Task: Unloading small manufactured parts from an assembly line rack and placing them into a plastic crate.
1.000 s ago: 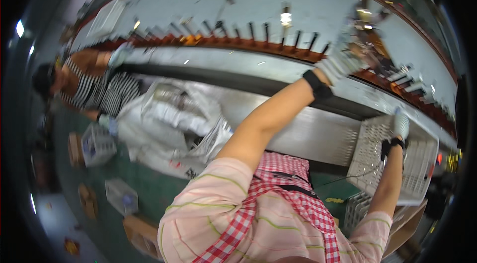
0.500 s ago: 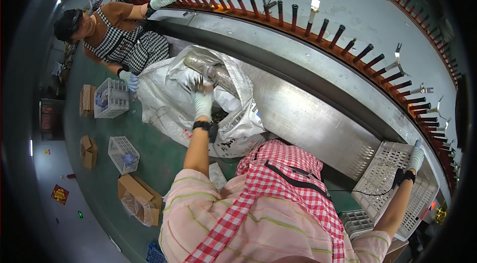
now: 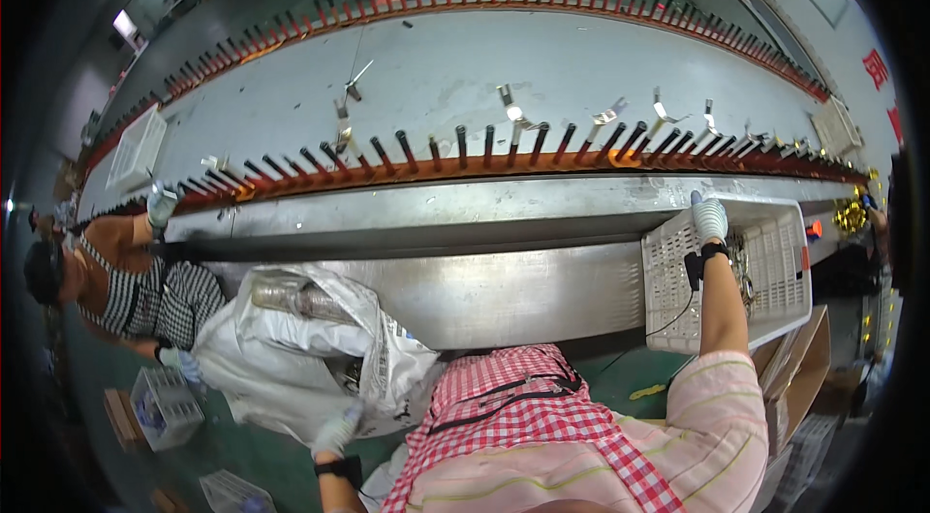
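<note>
The gloved left hand (image 3: 337, 433) is blurred against the crumpled white plastic sack (image 3: 291, 358); its fingers cannot be made out. Contents of the white perforated plastic basket (image 3: 775, 261) are partly hidden by the gloved right hand (image 3: 710, 219).

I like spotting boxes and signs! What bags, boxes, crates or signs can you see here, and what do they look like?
Sack: big crinkled white plastic, lower left; left hand at its edge.
Crate: white slotted plastic, right; right hand on its rim.
Small crate: white mesh, on floor, far left.
Cardboard box: brown, below the crate.
Wall signs: red marks, upper right.
</note>
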A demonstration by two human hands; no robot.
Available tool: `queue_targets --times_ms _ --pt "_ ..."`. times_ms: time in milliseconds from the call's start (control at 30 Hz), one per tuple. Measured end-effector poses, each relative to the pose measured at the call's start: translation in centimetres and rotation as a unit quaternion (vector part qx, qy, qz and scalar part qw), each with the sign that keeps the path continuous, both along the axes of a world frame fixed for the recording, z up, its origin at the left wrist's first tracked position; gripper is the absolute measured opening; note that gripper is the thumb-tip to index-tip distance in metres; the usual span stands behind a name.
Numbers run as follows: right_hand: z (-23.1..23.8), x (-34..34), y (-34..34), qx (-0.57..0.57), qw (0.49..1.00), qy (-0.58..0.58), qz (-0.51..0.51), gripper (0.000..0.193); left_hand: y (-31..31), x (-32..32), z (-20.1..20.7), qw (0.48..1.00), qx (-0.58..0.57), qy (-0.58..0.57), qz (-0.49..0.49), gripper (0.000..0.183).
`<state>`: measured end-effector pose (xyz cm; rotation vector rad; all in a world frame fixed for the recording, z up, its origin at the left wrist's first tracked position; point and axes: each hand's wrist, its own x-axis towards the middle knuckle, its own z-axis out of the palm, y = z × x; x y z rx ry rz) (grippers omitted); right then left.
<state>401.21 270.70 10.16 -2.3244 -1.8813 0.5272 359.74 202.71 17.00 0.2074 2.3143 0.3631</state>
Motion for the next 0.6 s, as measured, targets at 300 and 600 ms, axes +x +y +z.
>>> queue_targets --times_ms 300,600 --pt "0.5 -2.2 -2.8 0.46 0.825 0.318 0.082 0.014 2.4 10.3 0.6 0.963 -0.149 0.176 -0.138 0.049" --pt "1.3 -22.2 0.0 0.239 0.702 0.649 0.169 0.039 10.6 18.8 -4.7 0.954 -0.149 0.128 -0.228 0.035"
